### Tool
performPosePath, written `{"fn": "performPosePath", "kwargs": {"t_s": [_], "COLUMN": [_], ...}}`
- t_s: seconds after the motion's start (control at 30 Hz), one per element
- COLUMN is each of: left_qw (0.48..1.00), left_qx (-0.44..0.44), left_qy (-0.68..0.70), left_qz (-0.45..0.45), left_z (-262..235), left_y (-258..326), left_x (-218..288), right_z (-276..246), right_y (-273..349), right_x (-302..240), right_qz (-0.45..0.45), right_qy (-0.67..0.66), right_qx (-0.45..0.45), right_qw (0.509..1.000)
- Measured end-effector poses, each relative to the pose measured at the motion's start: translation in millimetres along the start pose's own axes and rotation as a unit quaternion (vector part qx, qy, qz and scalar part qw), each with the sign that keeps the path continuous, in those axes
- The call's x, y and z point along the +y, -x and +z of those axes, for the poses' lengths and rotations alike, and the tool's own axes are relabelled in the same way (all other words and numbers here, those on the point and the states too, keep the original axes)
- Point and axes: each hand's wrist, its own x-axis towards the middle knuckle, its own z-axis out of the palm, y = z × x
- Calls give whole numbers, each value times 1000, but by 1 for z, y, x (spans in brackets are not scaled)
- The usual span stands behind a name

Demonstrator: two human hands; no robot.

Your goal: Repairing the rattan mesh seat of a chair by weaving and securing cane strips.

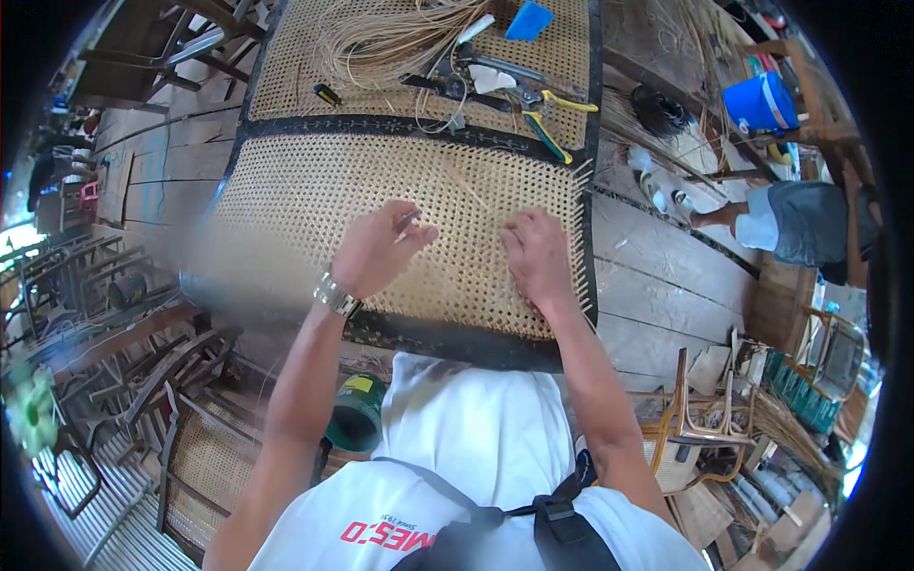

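A woven cane panel point(447, 190) in a dark wooden frame lies before me, its open weave pale yellow. Over its middle, my left hand point(376, 249) has its fingers bent around a small dark piece whose kind I cannot make out. A metal watch circles that wrist. Near the panel's right edge, my right hand point(538, 252) is curled low over the weave with thumb and fingers together; anything between them is hidden. Loose strand ends stick out along that edge beside it. Beyond the frame's crossbar lie cutters with yellow-green handles point(547, 119) and a coil of cane strands point(400, 38).
A blue scrap point(529, 20) and a small yellow-black tool point(327, 94) lie on the far panel. A green container point(358, 414) stands below my left forearm. Chair frames crowd the left. Another person point(800, 219) is at the right, near a blue bucket point(760, 103).
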Motion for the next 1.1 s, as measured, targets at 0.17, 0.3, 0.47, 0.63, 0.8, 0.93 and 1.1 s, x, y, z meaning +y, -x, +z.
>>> {"fn": "performPosePath", "kwargs": {"t_s": [0.17, 0.3, 0.47, 0.63, 0.8, 0.93, 1.1], "left_qw": [976, 976, 933, 930, 909, 891, 939], "left_qx": [54, 42, 82, -145, -183, -262, -233], "left_qy": [188, 205, -109, -189, -127, -91, -119], "left_qz": [-94, -56, 334, 281, 352, 360, 224], "left_z": [8, 26, 112, 158, 168, 107, 70], "left_y": [27, 35, 1, 19, 13, 8, -49], "left_x": [7, 21, 42, 111, 89, 86, 50], "right_z": [-15, -57, -112, -152, -144, -86, -72], "right_y": [-12, -8, 10, 35, 16, 2, 9], "right_x": [11, 13, 27, 34, 5, 25, 21], "right_qz": [156, 218, 191, 228, 240, 231, 227], "right_qy": [-338, -611, -630, -591, -276, -153, -47], "right_qx": [-72, 19, 120, 279, 119, -43, -143], "right_qw": [925, 761, 743, 722, 923, 960, 962]}}
